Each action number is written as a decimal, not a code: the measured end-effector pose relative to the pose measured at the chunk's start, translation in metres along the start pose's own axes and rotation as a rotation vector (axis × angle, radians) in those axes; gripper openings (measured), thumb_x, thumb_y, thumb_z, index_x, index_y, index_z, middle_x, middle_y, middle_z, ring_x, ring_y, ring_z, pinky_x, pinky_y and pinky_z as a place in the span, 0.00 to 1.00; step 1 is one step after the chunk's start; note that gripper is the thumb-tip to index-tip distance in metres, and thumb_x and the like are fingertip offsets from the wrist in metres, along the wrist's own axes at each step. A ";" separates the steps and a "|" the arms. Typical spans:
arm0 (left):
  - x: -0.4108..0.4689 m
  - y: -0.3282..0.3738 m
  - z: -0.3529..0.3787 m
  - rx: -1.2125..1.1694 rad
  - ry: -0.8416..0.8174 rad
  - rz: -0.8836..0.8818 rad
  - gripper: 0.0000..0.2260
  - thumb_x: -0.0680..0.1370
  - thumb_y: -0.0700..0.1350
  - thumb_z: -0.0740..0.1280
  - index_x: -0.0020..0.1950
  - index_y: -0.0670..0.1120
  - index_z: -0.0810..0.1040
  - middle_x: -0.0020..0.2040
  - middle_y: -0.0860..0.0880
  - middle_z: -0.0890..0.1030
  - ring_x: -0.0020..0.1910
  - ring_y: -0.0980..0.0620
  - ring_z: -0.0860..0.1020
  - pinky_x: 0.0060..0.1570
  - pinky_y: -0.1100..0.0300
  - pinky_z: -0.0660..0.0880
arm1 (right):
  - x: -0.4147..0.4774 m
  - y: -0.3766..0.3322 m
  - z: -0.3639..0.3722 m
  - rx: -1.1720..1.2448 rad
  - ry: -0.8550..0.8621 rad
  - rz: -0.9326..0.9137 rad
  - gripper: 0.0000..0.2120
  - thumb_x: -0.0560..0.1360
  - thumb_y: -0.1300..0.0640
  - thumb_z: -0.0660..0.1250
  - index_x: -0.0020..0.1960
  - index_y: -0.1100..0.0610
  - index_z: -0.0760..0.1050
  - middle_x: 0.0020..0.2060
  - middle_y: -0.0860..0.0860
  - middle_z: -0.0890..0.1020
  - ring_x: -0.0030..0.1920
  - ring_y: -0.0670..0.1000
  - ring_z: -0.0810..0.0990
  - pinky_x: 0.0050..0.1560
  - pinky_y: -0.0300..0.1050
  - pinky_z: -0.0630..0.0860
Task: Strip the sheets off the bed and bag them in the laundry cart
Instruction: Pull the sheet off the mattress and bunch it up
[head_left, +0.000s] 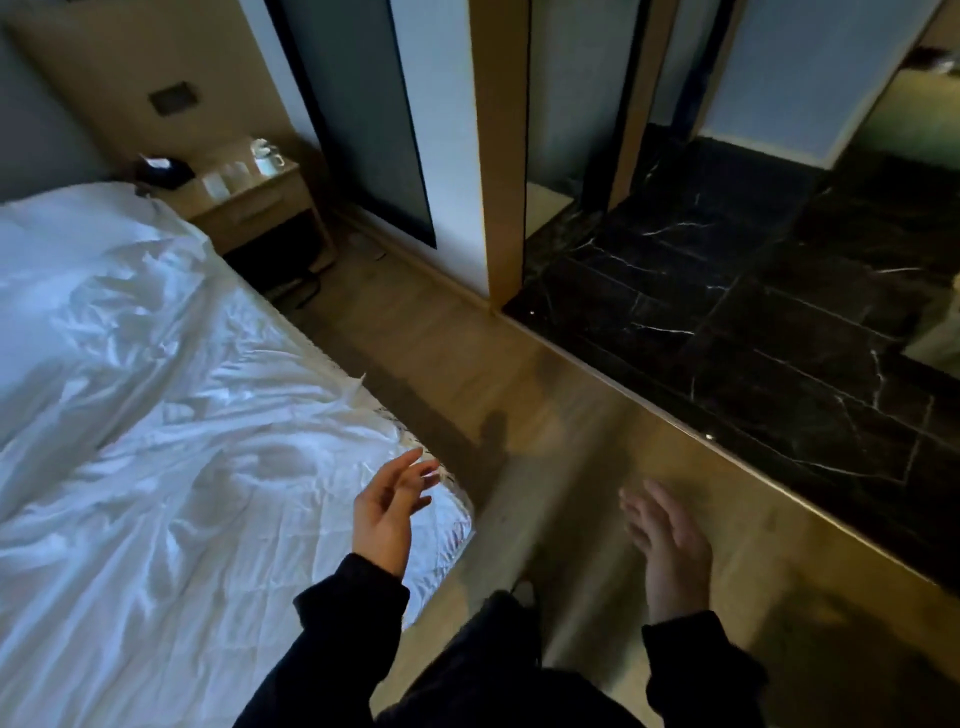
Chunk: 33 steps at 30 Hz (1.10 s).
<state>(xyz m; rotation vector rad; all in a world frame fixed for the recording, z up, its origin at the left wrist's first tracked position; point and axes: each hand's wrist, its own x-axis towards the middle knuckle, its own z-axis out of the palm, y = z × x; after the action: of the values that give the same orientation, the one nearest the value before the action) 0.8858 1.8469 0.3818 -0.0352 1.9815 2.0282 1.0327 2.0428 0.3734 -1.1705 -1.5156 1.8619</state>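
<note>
The rumpled white sheet (171, 389) lies across the bed (447, 525), reaching its near corner. The left hand (387, 512) hovers over that corner, fingers (415, 467) spread, holding nothing. The right hand (670, 545) hangs over the floor (519, 374), blurred, fingers loosely spread.

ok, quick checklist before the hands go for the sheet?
1. Left hand free: ok, open, holds nothing, by the near corner of the sheet.
2. Right hand free: ok, open, over the wooden floor.
3. The sheet ready to pull: ok, lies rumpled, not yet stripped.
4. Loose items on the sheet: ok, none shows on the part in view.
5. Laundry cart placed: cannot tell, not in view.
</note>
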 end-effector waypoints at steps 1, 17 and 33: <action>0.022 0.000 0.009 -0.020 0.022 0.005 0.08 0.80 0.36 0.62 0.54 0.46 0.79 0.49 0.43 0.83 0.48 0.47 0.82 0.53 0.49 0.76 | 0.025 -0.005 0.010 -0.025 -0.015 -0.002 0.15 0.81 0.60 0.59 0.67 0.57 0.71 0.54 0.54 0.81 0.57 0.51 0.79 0.58 0.45 0.73; 0.379 0.062 0.119 -0.106 0.210 0.083 0.16 0.70 0.50 0.67 0.57 0.47 0.78 0.47 0.48 0.85 0.46 0.52 0.83 0.43 0.63 0.78 | 0.390 -0.131 0.218 -0.161 -0.271 -0.010 0.11 0.80 0.58 0.61 0.61 0.51 0.74 0.53 0.48 0.82 0.56 0.44 0.79 0.60 0.45 0.74; 0.649 0.156 0.092 -0.172 0.790 0.121 0.17 0.72 0.48 0.66 0.60 0.45 0.76 0.54 0.39 0.81 0.54 0.41 0.80 0.54 0.49 0.76 | 0.652 -0.206 0.562 -0.197 -0.810 0.003 0.11 0.80 0.60 0.61 0.62 0.56 0.75 0.51 0.51 0.84 0.56 0.48 0.81 0.61 0.50 0.75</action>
<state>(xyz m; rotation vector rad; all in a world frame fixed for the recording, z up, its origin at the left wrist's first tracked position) 0.2487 2.0655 0.3900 -0.8985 2.2378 2.5080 0.1879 2.3049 0.3755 -0.4727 -2.1373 2.3788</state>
